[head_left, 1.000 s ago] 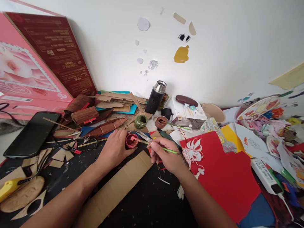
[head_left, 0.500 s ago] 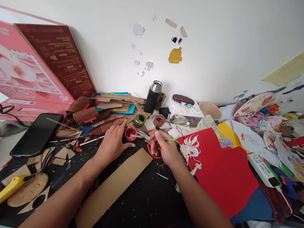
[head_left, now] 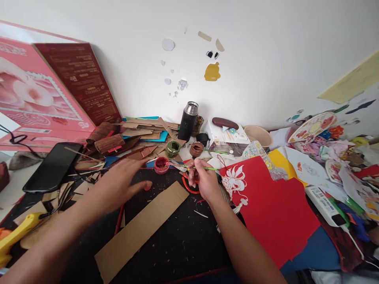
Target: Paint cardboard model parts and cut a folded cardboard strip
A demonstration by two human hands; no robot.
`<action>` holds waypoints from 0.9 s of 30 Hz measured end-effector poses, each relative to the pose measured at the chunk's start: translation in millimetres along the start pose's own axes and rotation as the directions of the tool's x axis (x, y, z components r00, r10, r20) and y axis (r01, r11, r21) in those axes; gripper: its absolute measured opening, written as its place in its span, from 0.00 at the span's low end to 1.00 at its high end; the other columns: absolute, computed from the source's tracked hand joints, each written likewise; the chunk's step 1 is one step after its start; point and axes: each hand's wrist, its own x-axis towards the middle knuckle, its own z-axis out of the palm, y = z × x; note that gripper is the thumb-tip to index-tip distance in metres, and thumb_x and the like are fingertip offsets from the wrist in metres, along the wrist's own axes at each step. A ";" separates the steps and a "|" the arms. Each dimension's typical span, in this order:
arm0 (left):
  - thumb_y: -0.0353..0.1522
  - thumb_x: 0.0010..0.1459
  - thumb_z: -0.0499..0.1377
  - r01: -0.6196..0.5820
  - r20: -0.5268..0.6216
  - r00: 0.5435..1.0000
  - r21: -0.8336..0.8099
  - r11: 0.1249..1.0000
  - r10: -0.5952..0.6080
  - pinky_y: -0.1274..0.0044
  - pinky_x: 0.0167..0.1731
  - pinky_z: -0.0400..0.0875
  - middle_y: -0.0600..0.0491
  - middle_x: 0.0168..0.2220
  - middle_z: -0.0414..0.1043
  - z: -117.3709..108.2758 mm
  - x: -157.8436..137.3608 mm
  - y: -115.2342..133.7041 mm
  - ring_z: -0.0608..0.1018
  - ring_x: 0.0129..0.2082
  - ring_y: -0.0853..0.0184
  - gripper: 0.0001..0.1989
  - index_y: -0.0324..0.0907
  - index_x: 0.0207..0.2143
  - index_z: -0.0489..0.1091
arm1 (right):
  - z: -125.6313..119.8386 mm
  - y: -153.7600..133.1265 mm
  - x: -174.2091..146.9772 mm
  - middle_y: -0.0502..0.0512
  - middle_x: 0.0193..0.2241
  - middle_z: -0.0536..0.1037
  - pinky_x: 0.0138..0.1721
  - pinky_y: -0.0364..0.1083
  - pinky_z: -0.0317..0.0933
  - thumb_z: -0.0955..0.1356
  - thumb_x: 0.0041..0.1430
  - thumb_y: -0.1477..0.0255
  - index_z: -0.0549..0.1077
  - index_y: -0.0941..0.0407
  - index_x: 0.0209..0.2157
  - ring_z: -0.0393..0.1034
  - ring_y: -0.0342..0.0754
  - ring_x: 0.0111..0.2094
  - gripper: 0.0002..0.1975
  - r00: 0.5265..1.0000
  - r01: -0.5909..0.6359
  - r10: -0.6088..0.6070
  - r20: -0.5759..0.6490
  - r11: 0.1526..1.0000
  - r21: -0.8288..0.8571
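My right hand (head_left: 205, 179) pinches a thin paintbrush (head_left: 211, 169) with a green handle. The brush points left, its tip close to the open jar of red paint (head_left: 161, 165). Slightly smeared, my left hand (head_left: 127, 177) hovers left of that jar with thumb and fingers apart, holding nothing. Open jars of green paint (head_left: 173, 148) and brown paint (head_left: 196, 149) stand behind. Beneath my right hand lie scissors (head_left: 191, 189) with orange-red handles, partly hidden. A long cardboard strip (head_left: 142, 232) lies slantwise on the black mat (head_left: 183, 236).
A black flask (head_left: 188, 122) stands uncapped near the wall. Brown model boat pieces (head_left: 110, 144) and cardboard scraps (head_left: 142, 128) fill the back left, beside a phone (head_left: 51, 165). At right lie a red sheet (head_left: 275, 213) and a white power strip (head_left: 322, 207). A yellow-handled tool (head_left: 20, 234) sits front left.
My left hand has come away from the red paint jar, moving left and toward me. My right hand keeps its pinch on the paintbrush. The camera view has shifted slightly.
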 end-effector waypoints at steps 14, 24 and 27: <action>0.48 0.63 0.62 -0.025 0.051 0.999 0.178 0.984 0.016 0.58 0.58 0.74 0.39 0.56 0.79 60.8 -91.6 41.6 0.81 0.55 0.47 0.38 0.38 0.70 0.64 | -6.6 12.7 -0.8 0.46 0.17 0.71 0.13 0.39 0.53 0.75 0.58 0.44 0.77 0.56 0.31 0.64 0.41 0.14 0.28 0.999 0.011 -0.009 -0.038 0.999 0.051; 0.44 0.61 0.63 -0.015 0.118 0.993 0.030 0.999 0.012 0.61 0.59 0.76 0.41 0.64 0.76 58.4 -94.2 30.7 0.81 0.58 0.48 0.41 0.44 0.73 0.60 | -3.0 6.8 -2.7 0.45 0.17 0.69 0.13 0.40 0.52 0.75 0.58 0.45 0.75 0.56 0.30 0.63 0.41 0.14 0.27 0.998 0.011 -0.009 -0.066 1.000 0.029; 0.44 0.61 0.63 -0.023 0.134 0.991 -0.013 1.000 0.025 0.61 0.61 0.75 0.43 0.65 0.75 52.4 -93.5 29.2 0.80 0.61 0.48 0.41 0.46 0.74 0.58 | 0.7 4.5 -1.3 0.45 0.17 0.69 0.13 0.39 0.51 0.75 0.58 0.43 0.75 0.56 0.30 0.62 0.40 0.13 0.28 0.998 0.016 -0.016 -0.067 1.000 0.002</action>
